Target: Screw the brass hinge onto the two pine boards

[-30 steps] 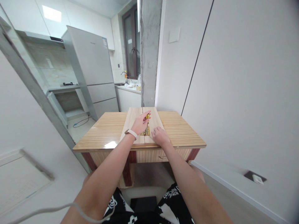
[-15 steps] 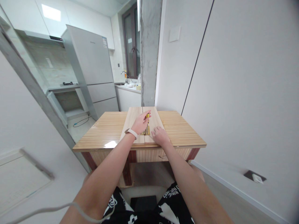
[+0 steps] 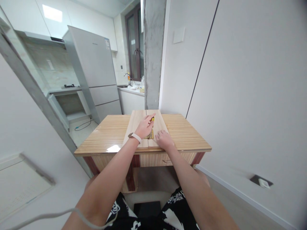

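Observation:
Two pale wooden boards (image 3: 136, 123) lie side by side on a wooden table (image 3: 107, 135). A brass hinge (image 3: 150, 135) sits over the seam between them. My left hand (image 3: 144, 126), with a watch at the wrist, is closed round a yellow-handled screwdriver (image 3: 152, 120) that stands over the hinge. My right hand (image 3: 164, 140) rests on the right board beside the hinge, fingers curled down against the wood.
A grey concrete pillar (image 3: 153, 54) rises behind the table. A white wall runs along the right. A fridge (image 3: 96, 70) and a kitchen counter with a sink (image 3: 129, 89) stand at the back left. A white cable (image 3: 48, 217) crosses the lower left.
My left hand has shifted slightly on the screwdriver handle. My right hand stays put on the board.

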Motion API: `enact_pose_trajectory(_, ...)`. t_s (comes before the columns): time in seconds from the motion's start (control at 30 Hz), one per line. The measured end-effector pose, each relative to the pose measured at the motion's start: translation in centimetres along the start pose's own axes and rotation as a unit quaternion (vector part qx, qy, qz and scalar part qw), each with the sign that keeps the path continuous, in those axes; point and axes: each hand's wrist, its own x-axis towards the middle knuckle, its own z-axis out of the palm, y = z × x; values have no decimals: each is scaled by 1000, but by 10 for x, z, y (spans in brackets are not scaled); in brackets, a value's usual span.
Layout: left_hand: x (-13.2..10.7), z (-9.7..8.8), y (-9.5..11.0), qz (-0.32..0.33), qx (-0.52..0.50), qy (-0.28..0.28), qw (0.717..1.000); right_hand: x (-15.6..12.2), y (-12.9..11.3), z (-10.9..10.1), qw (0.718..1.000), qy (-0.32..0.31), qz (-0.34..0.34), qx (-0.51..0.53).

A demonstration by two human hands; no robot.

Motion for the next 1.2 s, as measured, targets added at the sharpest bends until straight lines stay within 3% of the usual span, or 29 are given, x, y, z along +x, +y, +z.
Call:
enact_pose_trajectory(0.27,0,3,-5,-16,-42,16,999,1,1,1,1000,-2,1,-4)
enact_pose_trajectory(0.43,-2,-2,3,1,24,22,999,0,0,0,1000,3,0,-3)
enact_pose_trajectory(0.57,-1,-3,4,20,6,4,1000,0,-1,0,1000,5,4,-3)
enact_pose_trajectory(0.73,2,-3,2,-10,-61,-32,998,0,-1,-1,1000,3,3,0)
enact_pose_trajectory(0.97,1,-8,9,10,16,0,1000,0,-1,-4,1000,-2,-3,-3)
enact_pose_trajectory(1.2,5,-4,3,-14,-76,-43,996,1,1,2,1000,1,2,-3)
